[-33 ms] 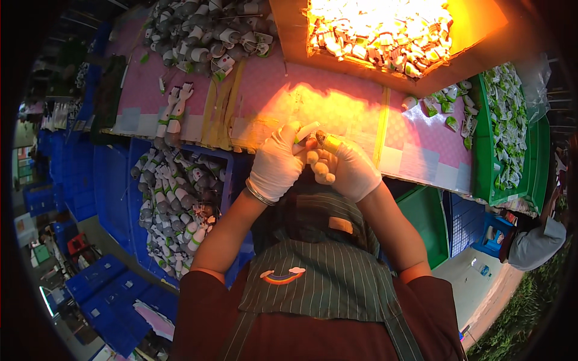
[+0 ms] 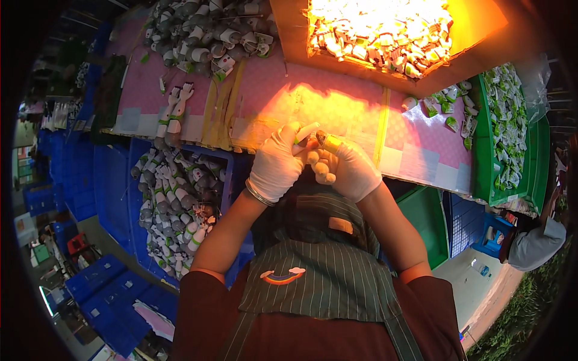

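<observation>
Head view: almost no change can be made out from the picture just before, so the work seems to be at the same step. A white part (image 2: pixel 307 132) with some green is pinched by the left hand (image 2: pixel 277 161); its fingers are closed, and the tip is left poking out. A yellow part (image 2: pixel 330 142) with a dark end is gripped by the right hand (image 2: pixel 354 171), whose other fingers are curled in. Both parts are held close together at the near edge of the bench (image 2: pixel 256 90); whether they touch cannot be told.

Much of each part is hidden by the gloves, and the yellow may be made by the warm light. Inside the box (image 2: pixel 481 39), the small things are washed out by glare, and its top is cut off. Grey and white parts are heaped in the blue bin (image 2: pixel 229 174), partly dark. Green and white bits are piled in the green bin (image 2: pixel 483 171), but they are too small to tell apart.
</observation>
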`<action>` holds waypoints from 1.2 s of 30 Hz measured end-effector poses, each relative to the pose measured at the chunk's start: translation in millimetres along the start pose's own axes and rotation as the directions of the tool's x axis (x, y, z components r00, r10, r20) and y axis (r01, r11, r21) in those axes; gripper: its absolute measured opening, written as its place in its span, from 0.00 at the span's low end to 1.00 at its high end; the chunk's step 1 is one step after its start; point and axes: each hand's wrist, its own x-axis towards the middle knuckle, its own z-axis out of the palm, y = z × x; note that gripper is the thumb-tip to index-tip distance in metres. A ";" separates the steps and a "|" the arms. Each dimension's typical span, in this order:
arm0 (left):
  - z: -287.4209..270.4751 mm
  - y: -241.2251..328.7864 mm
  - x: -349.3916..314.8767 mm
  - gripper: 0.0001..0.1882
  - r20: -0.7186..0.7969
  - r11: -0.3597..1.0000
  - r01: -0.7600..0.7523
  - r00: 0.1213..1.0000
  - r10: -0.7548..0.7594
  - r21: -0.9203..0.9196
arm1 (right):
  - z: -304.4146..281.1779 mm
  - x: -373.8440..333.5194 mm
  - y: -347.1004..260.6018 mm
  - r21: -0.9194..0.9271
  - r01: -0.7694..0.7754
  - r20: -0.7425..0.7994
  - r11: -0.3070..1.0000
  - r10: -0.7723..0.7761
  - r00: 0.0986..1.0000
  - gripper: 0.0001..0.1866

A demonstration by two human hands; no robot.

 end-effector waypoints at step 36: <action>-12.8 6.5 -6.0 0.23 0.431 0.633 0.598 0.799 -0.420 -0.492 | 12.4 10.4 -29.6 -0.781 0.045 -0.107 0.624 -0.204 0.973 0.12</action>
